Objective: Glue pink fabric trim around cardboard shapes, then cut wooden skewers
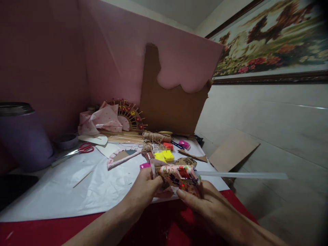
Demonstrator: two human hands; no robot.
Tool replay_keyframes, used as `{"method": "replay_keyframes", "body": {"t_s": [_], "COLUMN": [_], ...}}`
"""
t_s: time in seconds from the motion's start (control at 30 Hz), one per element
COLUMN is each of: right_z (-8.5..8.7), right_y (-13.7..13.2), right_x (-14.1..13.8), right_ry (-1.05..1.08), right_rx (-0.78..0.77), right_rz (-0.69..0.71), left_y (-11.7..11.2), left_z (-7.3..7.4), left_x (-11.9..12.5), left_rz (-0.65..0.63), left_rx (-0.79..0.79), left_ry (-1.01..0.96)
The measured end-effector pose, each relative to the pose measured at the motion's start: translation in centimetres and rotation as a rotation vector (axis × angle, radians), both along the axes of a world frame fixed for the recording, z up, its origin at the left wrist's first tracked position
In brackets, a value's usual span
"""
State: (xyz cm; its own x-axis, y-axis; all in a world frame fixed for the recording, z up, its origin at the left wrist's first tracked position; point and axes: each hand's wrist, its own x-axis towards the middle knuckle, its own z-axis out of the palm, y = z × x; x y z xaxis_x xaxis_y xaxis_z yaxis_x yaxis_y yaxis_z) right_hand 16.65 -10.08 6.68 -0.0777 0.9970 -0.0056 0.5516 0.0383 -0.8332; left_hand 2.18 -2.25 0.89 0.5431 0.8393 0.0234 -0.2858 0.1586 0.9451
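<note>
My right hand point(205, 200) is wrapped round a hot glue gun point(180, 176) with a colourful floral body. A long translucent glue stick point(243, 175) juts out of its back to the right, and a small red light glows on its side. In my left hand point(147, 184) is a pale pink fabric piece point(155, 167), pinched by the thumb and fingers close to the front of the gun. The nozzle and most of that piece are hidden. Just beyond lie yellow packets point(164, 156) and a fabric-edged half-ring point(123, 158).
Red-handled scissors point(85, 148), a thin stick point(82, 179) and a twine spool point(156, 137) lie on the white-covered table point(64, 194). Behind stand a decorated fan shape point(133, 114) and cut cardboard point(169, 109). A purple container point(24, 136) is at left, a wall point(269, 116) at right.
</note>
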Motion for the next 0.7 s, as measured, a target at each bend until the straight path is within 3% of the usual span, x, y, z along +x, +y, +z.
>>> {"method": "replay_keyframes", "body": {"t_s": [0.23,0.4,0.53,0.7], "right_z": [0.4,-1.0,-2.0,-2.1], "right_y": [0.4,0.8,1.0,0.6], "right_x": [-0.1,0.8,1.7,2.1], "right_ry": [0.069,0.185,0.261,0.28], "right_rx": [-0.003,-0.008,-0.082,-0.067], "right_rz": [0.079,0.106,0.086,0.016], "left_y": [0.2,0.6,0.4,0.2], "left_z": [-0.2,-0.4,0.0,0.7], "left_x": [-0.2,-0.4,-0.5,-0.4], "left_rz": [-0.019,-0.013,-0.037,0.001], "left_rx": [-0.009,-0.029,-0.099,-0.135], "left_ry": [0.021,0.042,0.025,0.057]}}
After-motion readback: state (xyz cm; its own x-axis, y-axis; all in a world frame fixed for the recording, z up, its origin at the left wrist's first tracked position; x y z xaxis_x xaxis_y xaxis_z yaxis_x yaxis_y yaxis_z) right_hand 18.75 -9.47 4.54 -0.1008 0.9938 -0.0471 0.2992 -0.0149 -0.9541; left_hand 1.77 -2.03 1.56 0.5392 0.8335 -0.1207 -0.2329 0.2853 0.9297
